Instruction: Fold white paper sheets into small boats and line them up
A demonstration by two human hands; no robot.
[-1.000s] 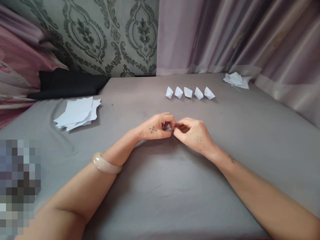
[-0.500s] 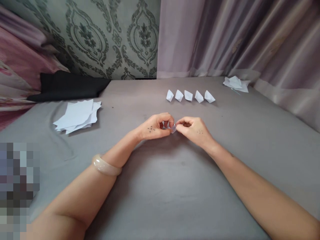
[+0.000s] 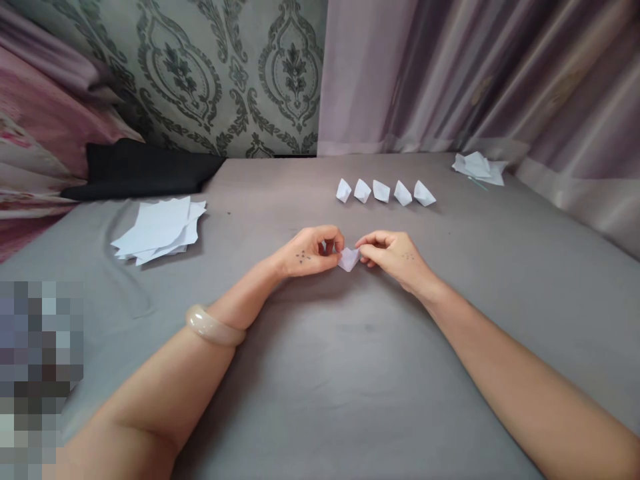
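Folded paper piece: small white sheet (image 3: 349,261), creased into an angular form with a pointed lower edge; located between the two hands, at mid-scene.
Left hand: fingers of the left hand (image 3: 313,253) curled, thumb and fingertips drawn together on the piece's left corner.
Right hand: thumb and index fingertip of the right hand (image 3: 393,259) pinched together at the piece's right upper corner; remaining fingers bent beneath.
Piece relative to fingers: its middle is exposed between the two sets of fingertips.
Left forearm: smooth, glossy, pale bangle (image 3: 215,327).
Work surface: matte grey cloth (image 3: 320,380), lightly wrinkled.
Finished row: five faceted white paper forms (image 3: 381,192), set apart side by side, beyond the hands.
Left stack: flat white sheets (image 3: 163,227), edges uneven.
Far right: loose white papers (image 3: 477,165), a thin pale strip (image 3: 479,183) just beside.
Far left: folded black fabric (image 3: 145,170).
Background: damask-patterned wall covering (image 3: 200,73); pleated mauve curtain (image 3: 367,73).
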